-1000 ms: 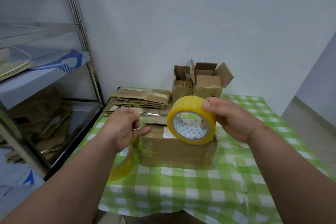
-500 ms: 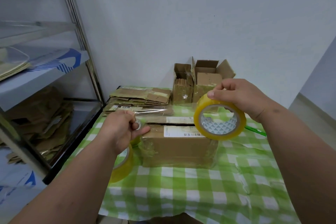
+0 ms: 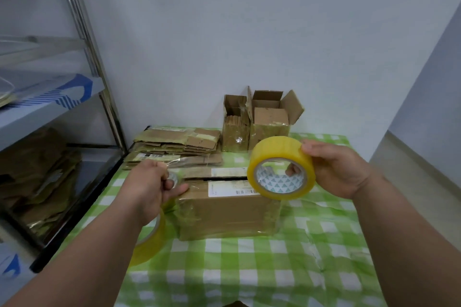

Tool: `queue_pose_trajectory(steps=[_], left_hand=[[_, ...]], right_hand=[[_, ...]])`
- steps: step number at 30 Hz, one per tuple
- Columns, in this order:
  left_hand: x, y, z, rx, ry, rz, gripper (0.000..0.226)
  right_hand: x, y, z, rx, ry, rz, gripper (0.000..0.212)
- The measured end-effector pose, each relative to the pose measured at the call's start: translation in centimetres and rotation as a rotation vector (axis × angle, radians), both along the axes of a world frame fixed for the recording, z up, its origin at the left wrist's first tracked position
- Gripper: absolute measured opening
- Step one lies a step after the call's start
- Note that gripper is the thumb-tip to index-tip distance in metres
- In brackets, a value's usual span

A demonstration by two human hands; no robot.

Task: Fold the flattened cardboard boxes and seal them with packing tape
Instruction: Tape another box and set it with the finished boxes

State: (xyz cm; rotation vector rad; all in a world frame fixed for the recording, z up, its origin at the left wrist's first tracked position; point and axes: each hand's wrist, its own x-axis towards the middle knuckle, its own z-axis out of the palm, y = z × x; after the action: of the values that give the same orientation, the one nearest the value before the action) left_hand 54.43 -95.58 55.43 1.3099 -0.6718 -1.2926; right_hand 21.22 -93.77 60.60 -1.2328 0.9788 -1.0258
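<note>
Cardboard box (image 3: 229, 209) on table, hands — right hand (image 3: 341, 172) gripping tape roll (image 3: 280, 169)

two tape rolls (image 3: 282, 168) (image 3: 149, 242), one closed box (image 3: 229, 209), two open boxes (image 3: 235, 123) (image 3: 270, 119), one flattened-cardboard stack (image 3: 177, 142)

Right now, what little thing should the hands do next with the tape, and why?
Probably lower the stretched tape onto the box's open top seam. The right hand holds the yellow tape roll above the box's right end, the left hand pinches the tape end at its left, and the flaps show a dark gap.
</note>
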Motion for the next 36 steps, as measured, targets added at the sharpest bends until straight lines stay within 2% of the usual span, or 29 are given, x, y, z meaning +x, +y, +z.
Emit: queue_pose_trajectory(steps=[4, 7, 9, 12, 14, 18, 21, 25, 29, 32, 36], left_hand=[[0.0, -0.2, -0.7, -0.011, -0.072, 0.001, 0.016], [0.0, -0.3, -0.9, -0.029, -0.103, -0.003, 0.015], [0.2, -0.2, -1.0, -0.03, -0.103, -0.007, 0.017], [0.3, -0.3, -0.9, -0.031, -0.108, -0.022, 0.019], [0.2, -0.3, -0.7, -0.024, -0.117, -0.019, 0.018], [0.0, 0.0, -0.5, -0.01, -0.113, 0.008, 0.017], [-0.3, 0.0, -0.4, 0.003, -0.093, 0.021, 0.013], [-0.5, 0.2, -0.4, 0.012, -0.09, 0.047, 0.015], [0.3, 0.5, -0.1, 0.03, -0.092, 0.104, 0.017], [0.6, 0.7, 0.0, 0.033, -0.056, 0.103, 0.015], [0.5, 1.1, -0.2, 0.017, 0.009, 0.101, 0.015]], right_hand=[[-0.4, 0.0, 0.5, -0.026, -0.013, -0.066, 0.014], [-0.6, -0.2, 1.4, -0.125, 0.059, -0.065, 0.011], [-0.9, -0.3, 2.1, -0.168, 0.152, -0.065, 0.011], [-1.4, -0.7, 2.8, -0.219, 0.314, -0.134, 0.039], [-1.5, -1.1, 2.8, -0.234, 0.416, -0.171, 0.045], [-1.7, -1.9, 2.2, -0.219, 0.661, -0.227, 0.042], [-1.4, -2.3, 2.0, -0.214, 0.781, -0.246, 0.044], [-1.3, -3.1, 2.3, -0.198, 0.893, -0.234, 0.033], [-1.9, -3.7, 1.5, -0.184, 1.137, -0.202, 0.04], [-2.1, -3.9, 0.5, -0.167, 1.092, -0.195, 0.037], [-1.6, -4.4, -0.2, -0.168, 1.137, -0.237, 0.041]])
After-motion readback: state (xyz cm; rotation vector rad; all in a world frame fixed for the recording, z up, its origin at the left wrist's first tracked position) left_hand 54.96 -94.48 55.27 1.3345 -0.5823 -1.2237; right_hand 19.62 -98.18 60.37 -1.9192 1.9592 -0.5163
